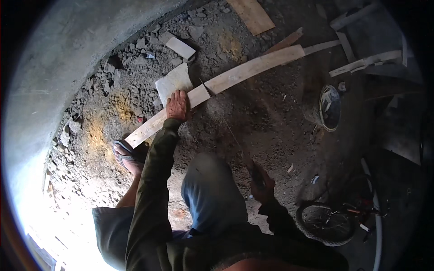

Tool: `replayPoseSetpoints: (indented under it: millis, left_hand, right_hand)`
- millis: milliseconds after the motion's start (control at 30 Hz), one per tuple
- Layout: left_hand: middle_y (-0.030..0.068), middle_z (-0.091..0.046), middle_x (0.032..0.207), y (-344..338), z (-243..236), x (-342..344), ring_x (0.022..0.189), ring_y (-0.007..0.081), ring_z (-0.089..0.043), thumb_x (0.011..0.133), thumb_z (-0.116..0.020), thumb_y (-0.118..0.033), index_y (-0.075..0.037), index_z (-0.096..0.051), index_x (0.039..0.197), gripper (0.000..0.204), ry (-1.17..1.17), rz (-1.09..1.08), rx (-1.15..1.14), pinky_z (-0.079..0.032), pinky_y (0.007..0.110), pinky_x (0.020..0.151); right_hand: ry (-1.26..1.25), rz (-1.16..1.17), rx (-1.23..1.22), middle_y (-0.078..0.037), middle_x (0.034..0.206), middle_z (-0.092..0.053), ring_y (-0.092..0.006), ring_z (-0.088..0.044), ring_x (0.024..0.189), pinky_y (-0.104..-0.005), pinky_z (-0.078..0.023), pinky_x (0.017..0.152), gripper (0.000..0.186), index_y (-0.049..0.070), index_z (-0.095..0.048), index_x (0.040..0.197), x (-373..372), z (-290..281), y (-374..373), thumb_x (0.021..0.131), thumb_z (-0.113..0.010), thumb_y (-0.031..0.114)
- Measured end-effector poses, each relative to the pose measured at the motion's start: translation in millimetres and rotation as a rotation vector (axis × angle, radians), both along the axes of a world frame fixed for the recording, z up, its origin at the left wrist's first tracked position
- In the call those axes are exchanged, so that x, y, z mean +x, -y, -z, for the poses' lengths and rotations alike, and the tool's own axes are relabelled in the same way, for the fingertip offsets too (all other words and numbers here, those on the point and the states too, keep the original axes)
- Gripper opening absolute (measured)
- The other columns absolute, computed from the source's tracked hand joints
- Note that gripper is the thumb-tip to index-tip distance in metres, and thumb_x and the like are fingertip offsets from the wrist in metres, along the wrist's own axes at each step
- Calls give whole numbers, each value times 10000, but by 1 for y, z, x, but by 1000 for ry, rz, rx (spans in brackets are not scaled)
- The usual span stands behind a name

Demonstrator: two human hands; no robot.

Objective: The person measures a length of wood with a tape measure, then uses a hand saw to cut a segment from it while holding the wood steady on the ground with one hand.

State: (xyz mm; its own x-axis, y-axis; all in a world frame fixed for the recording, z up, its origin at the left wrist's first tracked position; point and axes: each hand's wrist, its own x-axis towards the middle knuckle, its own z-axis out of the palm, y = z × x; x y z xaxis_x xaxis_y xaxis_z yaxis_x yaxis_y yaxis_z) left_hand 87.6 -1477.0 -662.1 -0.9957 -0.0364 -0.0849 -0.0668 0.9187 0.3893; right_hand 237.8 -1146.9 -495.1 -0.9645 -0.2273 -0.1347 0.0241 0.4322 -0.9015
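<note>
A long pale wooden plank [251,71] lies slantwise across the ground in front of me, with a dark cut line across it. My left hand [177,106] presses down on the plank to the left of that line, its fingers closed over the far edge. In my right hand [263,187] is the handle of a handsaw [257,175]. Its thin blade points up and left toward the line on the plank. My left foot [129,156], in a sandal, is against the plank's near left end. A flat pale block [174,82] sits beside the plank, just beyond my left hand.
Rubble and loose stones [108,67] run along a concrete wall [68,58] at the left. A bucket [330,108] stands to the right, with a bicycle wheel [326,222] nearer me. Other boards [253,16] and a wooden frame [366,62] lie at the back.
</note>
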Motion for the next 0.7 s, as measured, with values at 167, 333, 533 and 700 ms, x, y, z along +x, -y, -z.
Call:
replayPoseSetpoints:
  millis: [167, 333, 533, 700]
  left_hand:
    - [130, -464, 1060, -23, -8, -19, 1003, 308, -480, 630, -753, -395, -31, -429, 1128, 696, -59, 69, 65, -401, 416, 799]
    - [156, -444, 1065, -9, -5, -3, 1004, 341, -463, 630, -754, -361, -27, -397, 1149, 713, 21, 36, 55, -392, 432, 804]
    - [161, -447, 1064, -23, 11, -15, 996, 346, -470, 645, -745, -401, -21, -388, 1161, 734, -70, 72, 53, -394, 442, 792]
    - [137, -472, 1050, -11, -3, -5, 994, 307, -482, 672, -698, -319, -35, -416, 1137, 614, 29, 22, 33, -407, 419, 781]
  right_hand:
    - [-43, -19, 284, -255, 1143, -554, -313, -584, 1030, -416, -448, 873, 553, -31, -444, 1268, -122, 43, 59, 772, -608, 151]
    - [421, 254, -96, -236, 1054, -597, -306, -601, 991, -408, -458, 841, 520, -34, -470, 1248, -42, 8, 42, 784, -603, 159]
    - [237, 41, 375, -224, 997, -630, -271, -615, 1002, -352, -488, 785, 558, -42, -439, 1272, -99, 38, 55, 788, -631, 160]
    - [28, -31, 183, -231, 1072, -604, -246, -585, 1066, -327, -470, 821, 527, 5, -475, 1256, -9, 2, 10, 784, -649, 162]
